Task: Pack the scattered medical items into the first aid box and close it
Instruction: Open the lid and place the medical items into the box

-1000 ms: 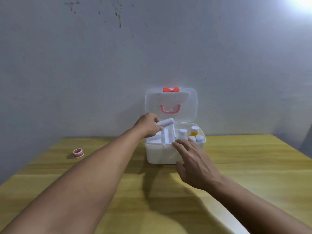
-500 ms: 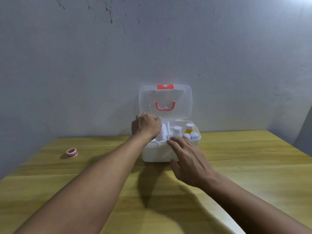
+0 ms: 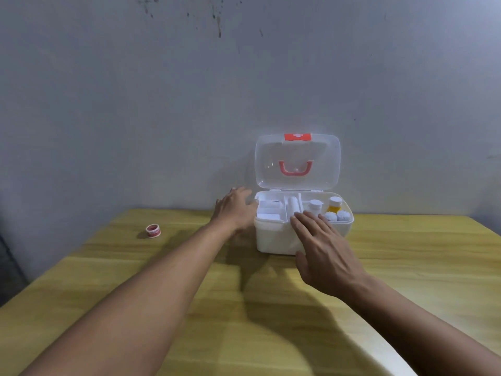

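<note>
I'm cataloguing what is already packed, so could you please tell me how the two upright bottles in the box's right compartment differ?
The white bottle looks white all over, while the yellow bottle has a yellow body under a white cap. The white bottle stands nearer the middle divider; the yellow bottle stands farther right, nearer the box's end wall. Both stand upright, capped, in the same compartment.

table (image 3: 406, 267) open around tape roll (image 3: 153, 230); box (image 3: 276, 240) stands far right.
</note>
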Motion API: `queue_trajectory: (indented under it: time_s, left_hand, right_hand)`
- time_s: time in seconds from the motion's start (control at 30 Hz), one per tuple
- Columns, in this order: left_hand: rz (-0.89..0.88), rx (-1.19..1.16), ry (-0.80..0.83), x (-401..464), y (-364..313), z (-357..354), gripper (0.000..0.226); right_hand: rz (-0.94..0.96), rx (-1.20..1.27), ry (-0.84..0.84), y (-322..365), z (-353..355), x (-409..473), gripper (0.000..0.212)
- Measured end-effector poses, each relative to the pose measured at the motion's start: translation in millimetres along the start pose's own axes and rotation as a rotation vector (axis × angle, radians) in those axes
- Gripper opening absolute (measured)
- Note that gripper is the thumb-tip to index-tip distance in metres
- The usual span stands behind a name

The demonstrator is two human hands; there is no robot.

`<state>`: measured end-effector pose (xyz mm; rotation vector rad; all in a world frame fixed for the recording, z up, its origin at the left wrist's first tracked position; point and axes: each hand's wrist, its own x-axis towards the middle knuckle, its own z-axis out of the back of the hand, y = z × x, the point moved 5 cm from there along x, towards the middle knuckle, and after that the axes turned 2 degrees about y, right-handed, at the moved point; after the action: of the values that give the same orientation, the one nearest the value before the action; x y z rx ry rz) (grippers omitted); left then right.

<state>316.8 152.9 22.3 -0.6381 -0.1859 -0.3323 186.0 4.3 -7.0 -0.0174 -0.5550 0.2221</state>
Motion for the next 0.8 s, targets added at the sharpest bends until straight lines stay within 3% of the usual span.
queue_trajectory:
  time_s: [0.13,0.33,0.47,0.63,0.8]
  left_hand:
    - [0.193,0.033,-0.075,-23.0,66.2,28.6,0.052]
    - [0.349,0.254,-0.193,-51.0,157.9,66.5,0.046]
    - [0.318,0.201,-0.207,-54.4,186.8,75.4,0.006]
    - [0.289,0.157,-0.141,-45.0,198.7,69.6,0.019]
    - [0.285,0.146,-0.135,-34.5,197.0,61.2,0.013]
  right_hand:
    - [-0.01,-0.028,0.03,12.6,-7.2,8.1,0.071]
    - [-0.102,0.006,-0.027,21.5,-12.4,15.7,0.062]
    - [-0.102,-0.001,-0.074,23.4,-16.0,13.0,0.067]
    - [-0.109,0.001,-0.073,23.2,-19.4,12.0,0.069]
    - [-0.108,0.0,-0.073,23.3,-20.0,12.1,0.069]
